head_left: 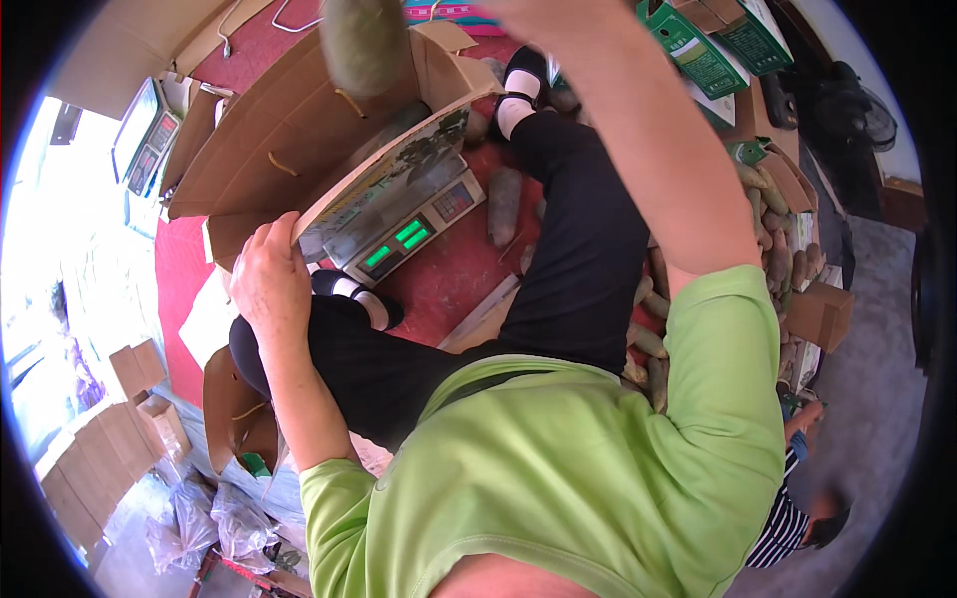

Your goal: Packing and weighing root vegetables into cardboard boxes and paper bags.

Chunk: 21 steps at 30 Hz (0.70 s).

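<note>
My left hand [267,279] is closed on the near corner of an open cardboard box [214,184], its fingers over the edge. The box stands tilted on a digital scale [414,234] with lit green displays. Above the box hangs a long green root vegetable, radish-like [364,45], blurred and close to the camera. My right hand [528,15] reaches to the upper edge beside it, mostly cut off, and seems to hold it; the fingers are hidden. A darker vegetable lies partly seen inside the box. Another radish-like root [504,204] lies on the red floor beside the scale.
Many similar roots [773,214] are heaped to my right. Green cartons [698,50] stand at the far right, with a black fan [857,110] beyond. A second scale [145,140] is at the far left. Plastic bags [209,523] lie near left. Another person [797,508] is at lower right.
</note>
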### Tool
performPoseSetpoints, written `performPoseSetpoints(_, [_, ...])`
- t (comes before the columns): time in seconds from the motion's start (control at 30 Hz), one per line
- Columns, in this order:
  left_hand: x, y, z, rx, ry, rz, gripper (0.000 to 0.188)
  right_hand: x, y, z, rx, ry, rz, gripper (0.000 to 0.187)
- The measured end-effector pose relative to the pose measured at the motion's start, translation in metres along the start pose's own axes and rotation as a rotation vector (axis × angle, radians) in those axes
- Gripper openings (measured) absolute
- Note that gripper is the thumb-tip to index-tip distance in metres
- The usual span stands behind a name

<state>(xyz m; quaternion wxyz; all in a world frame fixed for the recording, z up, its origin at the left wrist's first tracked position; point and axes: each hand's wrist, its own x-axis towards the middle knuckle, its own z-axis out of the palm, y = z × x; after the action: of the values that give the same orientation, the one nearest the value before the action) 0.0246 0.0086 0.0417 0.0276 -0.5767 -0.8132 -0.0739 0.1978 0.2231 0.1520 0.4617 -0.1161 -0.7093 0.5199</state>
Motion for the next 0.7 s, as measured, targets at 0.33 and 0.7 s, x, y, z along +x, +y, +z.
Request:
performPoseSetpoints(0.33, [0.0, 0.004, 0.003, 0.003, 0.005, -0.008, 0.026, -0.036, 0.07, 0.044, -0.66, -0.343, 0.169, 0.015])
performPoseSetpoints(0.7, [0.002, 0.012, 0.001, -0.01, -0.025, -0.003, 0.028, -0.138, 0.092, -0.147, -0.538, 0.239, 0.409, 0.019])
